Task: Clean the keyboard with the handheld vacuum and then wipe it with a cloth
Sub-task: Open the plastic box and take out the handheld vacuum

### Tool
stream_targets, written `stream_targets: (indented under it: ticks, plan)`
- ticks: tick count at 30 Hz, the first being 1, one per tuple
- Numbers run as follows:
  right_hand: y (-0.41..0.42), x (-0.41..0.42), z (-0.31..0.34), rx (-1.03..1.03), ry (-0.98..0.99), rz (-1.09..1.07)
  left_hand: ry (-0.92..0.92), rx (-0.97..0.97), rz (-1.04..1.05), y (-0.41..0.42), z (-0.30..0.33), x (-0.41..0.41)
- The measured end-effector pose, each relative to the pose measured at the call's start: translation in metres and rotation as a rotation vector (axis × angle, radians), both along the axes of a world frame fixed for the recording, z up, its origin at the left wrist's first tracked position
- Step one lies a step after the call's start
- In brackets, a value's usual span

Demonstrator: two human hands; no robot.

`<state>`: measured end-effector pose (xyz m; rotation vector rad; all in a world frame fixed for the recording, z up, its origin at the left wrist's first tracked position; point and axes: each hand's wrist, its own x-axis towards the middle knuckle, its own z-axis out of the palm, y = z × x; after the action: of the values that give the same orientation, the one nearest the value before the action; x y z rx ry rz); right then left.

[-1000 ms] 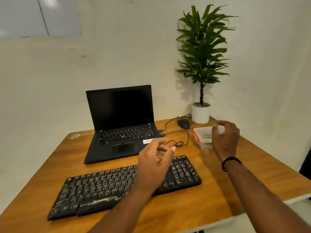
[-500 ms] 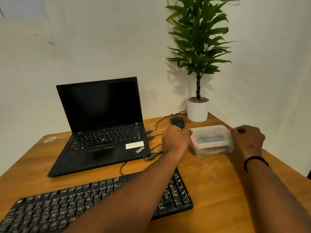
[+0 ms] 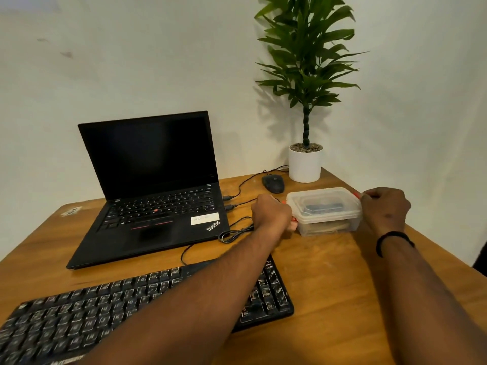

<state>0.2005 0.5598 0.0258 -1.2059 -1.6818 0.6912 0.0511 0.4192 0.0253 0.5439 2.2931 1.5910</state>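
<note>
- The keyboard (image 3: 147,309) lies at the near edge of the wooden table (image 3: 329,285). It has pale specks on its keys. It looks not cleaned yet.
- No vacuum and no cloth are out on the table. I think they may be in the clear box (image 3: 325,210), but I cannot tell what the dark thing inside is.
- The box sits to the right of the laptop (image 3: 155,191) and near the mouse (image 3: 273,183) and the plant pot (image 3: 305,164).
- The left hand (image 3: 271,213) is curled at the left end of the box, by a red clip. It seems to pinch the clip.
- The right hand (image 3: 384,209) is curled at the right end, by another red clip.
- The lid is on the box.
- So the job has just begun. Left to do: open the box, vacuum the keys, then wipe them.
</note>
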Motion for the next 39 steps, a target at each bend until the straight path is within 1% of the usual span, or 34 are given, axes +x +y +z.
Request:
stream_targets:
  ticks: [3, 5, 8, 12, 14, 15, 18, 21, 24, 26, 29, 31, 34, 36, 39]
  plan:
    - [0.004, 0.002, -0.002, -0.114, 0.034, -0.025, -0.095, -0.022, 0.006, -0.006, 0.003, 0.0]
    - [0.005, 0.003, -0.003, -0.129, 0.03, -0.049, -0.045, -0.073, 0.024, -0.008, 0.001, 0.0]
    - [0.003, 0.0, -0.005, -0.019, -0.033, -0.041, 0.073, -0.054, 0.053, -0.004, -0.002, 0.001]
    - [0.003, -0.01, -0.012, 0.06, -0.165, 0.002, 0.042, -0.01, 0.019, 0.004, 0.003, 0.01]
    - [0.007, -0.012, -0.014, 0.096, -0.169, -0.009, 0.035, 0.017, 0.05, 0.007, 0.004, 0.011]
    - [0.007, -0.013, -0.013, 0.118, -0.141, -0.017, 0.024, 0.043, 0.062, 0.007, 0.004, 0.012]
    - [0.0, -0.011, -0.006, 0.199, 0.027, -0.075, -0.03, 0.164, 0.05, 0.003, 0.009, 0.017]
    - [-0.017, -0.004, -0.002, 0.207, 0.19, -0.136, -0.083, 0.24, -0.044, -0.011, 0.019, 0.028]
    - [-0.036, 0.007, -0.001, 0.159, 0.311, -0.178, -0.022, 0.238, -0.176, -0.036, 0.023, 0.04]
    - [-0.048, 0.016, -0.005, 0.084, 0.373, -0.145, 0.1, 0.174, -0.243, -0.054, 0.021, 0.047]
    - [-0.068, 0.035, -0.009, 0.013, 0.396, -0.124, 0.306, 0.048, -0.335, -0.074, 0.015, 0.055]
    - [-0.084, 0.052, -0.013, -0.041, 0.389, -0.146, 0.387, -0.012, -0.398, -0.084, 0.011, 0.061]
    - [-0.102, 0.067, -0.027, -0.068, 0.256, -0.209, 0.467, -0.132, -0.454, -0.093, 0.006, 0.068]
    - [-0.107, 0.068, -0.034, -0.052, 0.164, -0.191, 0.531, -0.227, -0.473, -0.095, 0.004, 0.071]
    - [-0.11, 0.066, -0.037, -0.011, -0.043, -0.135, 0.588, -0.328, -0.522, -0.095, 0.002, 0.072]
